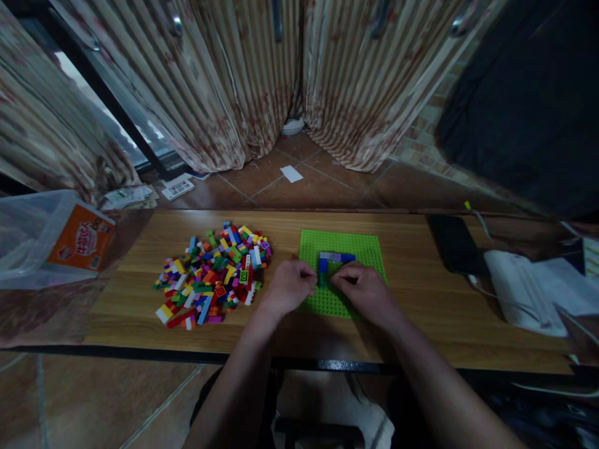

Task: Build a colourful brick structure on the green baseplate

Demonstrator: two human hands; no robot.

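Note:
A green studded baseplate (339,240) lies on the wooden table before me. Blue bricks (323,264), with a paler bluish-purple stretch (334,256), form a corner on it, and a darker green brick (322,279) continues the left side. My left hand (291,288) rests at the plate's left edge, its fingers curled closed beside the green brick. From the right, my right hand (367,292) reaches over the plate with thumb and fingertips pinched together just inside the corner. Whatever either hand's fingertips hold, if anything, is too small or hidden to make out.
A heap of loose multicoloured bricks (213,274) covers the table's left part. Beyond it stands a clear plastic bin (32,218) with an orange label. At the right lie a black phone (456,243), a white pouch (524,293) and cables.

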